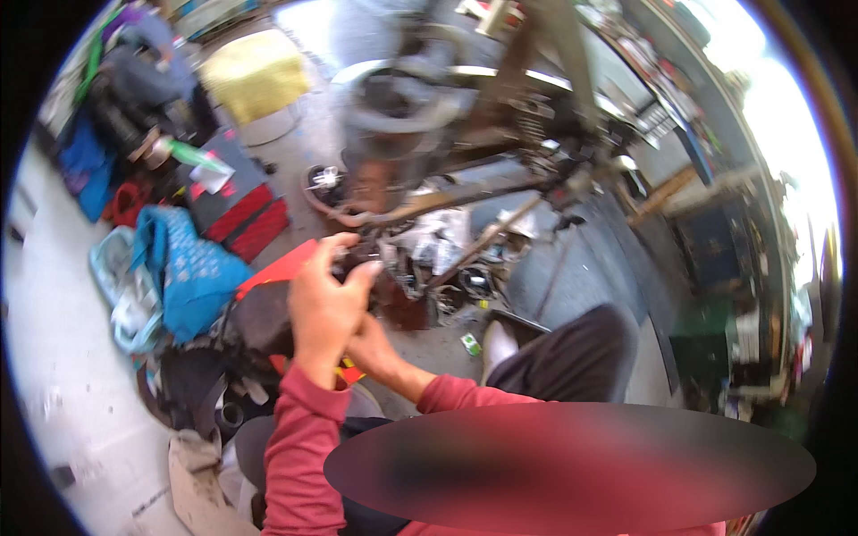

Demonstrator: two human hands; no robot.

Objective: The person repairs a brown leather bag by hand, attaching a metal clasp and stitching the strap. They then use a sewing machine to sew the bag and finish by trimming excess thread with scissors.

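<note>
My left hand [323,299] is raised in front of me, its thumb and fingers curved round a small dark part [356,259]. That part sits by the near end of a long, worn metal bar [465,198], and I cannot tell whether the two are joined. The bar belongs to a large, greasy metal assembly with a coil spring [534,121], blurred in its upper part. Just behind and below the left hand is my right hand [380,353], its fingers hidden by the left. A small spoked wheel [324,181] stands beyond my hands.
Loose dark parts and crumpled plastic [438,237] lie under the assembly. At left are a blue bag [192,268], a red and grey box [246,214] and piled clothes. A stool with a yellow cover [255,76] stands farther back. Cluttered shelving [728,241] lines the right.
</note>
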